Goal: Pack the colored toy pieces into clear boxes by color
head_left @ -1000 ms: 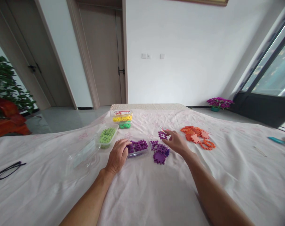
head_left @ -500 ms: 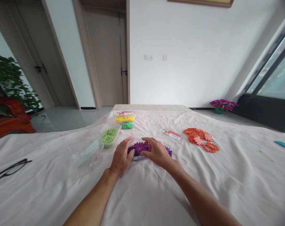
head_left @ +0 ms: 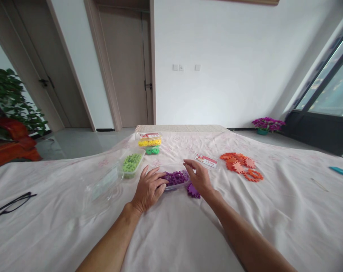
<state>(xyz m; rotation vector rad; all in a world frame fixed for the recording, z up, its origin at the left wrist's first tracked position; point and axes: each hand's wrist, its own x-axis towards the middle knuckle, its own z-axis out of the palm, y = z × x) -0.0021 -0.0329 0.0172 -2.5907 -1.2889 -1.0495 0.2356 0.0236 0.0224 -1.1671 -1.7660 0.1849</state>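
A clear plastic box holding purple gear-edged pieces lies in front of me on the cloth. My left hand is at the box's left end, fingers spread, their tips reaching over the rim onto or near the pieces. Past the right end, my right hand is raised with curved fingers and thumb apart, and I see nothing in it. Just below that hand, a few loose purple pieces lie on the cloth beside the box, partly hidden by it.
Left of the box stands a tub of light green pieces, with a clear lid nearby. Behind are stacked boxes of yellow and green pieces. Rightward lie a labelled clear lid and orange pieces. Eyeglasses are far left.
My right hand has lifted off the purple pieces and moved right. My left hand has flattened at the box's left end. Loose purple pieces now show beside the box, lower than before.
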